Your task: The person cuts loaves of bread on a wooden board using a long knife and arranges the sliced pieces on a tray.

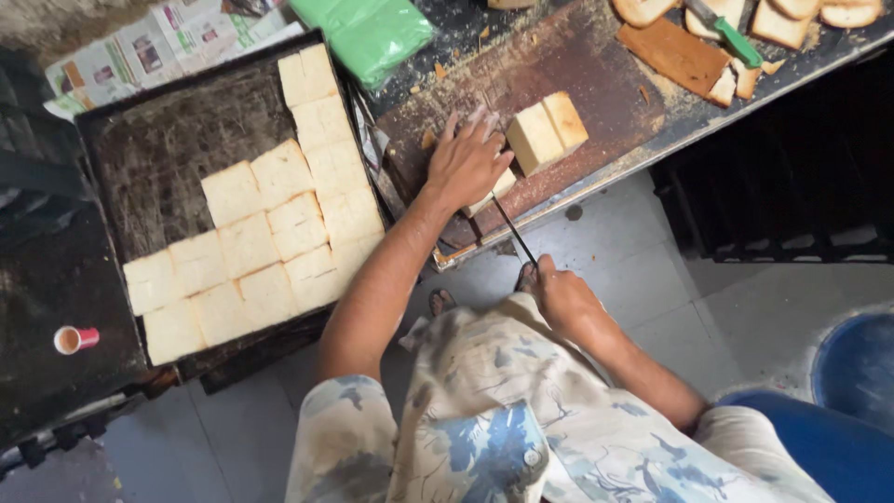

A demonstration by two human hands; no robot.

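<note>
My left hand [467,160] presses down on a pale bread slice [494,191] lying on the dark wooden cutting board [559,65]. My right hand [562,296] grips the handle of a long thin knife [514,231], whose blade runs up under the left hand into the slice. A stack of trimmed bread slices [547,130] stands upright on the board just right of my left hand.
A black baking tray [168,130] on the left holds several square bread slices [279,233] laid in rows. A green plastic bag [368,33], newspaper [140,51], a small red cup [74,339], crust offcuts [782,23] and a green-handled knife [726,33] lie around.
</note>
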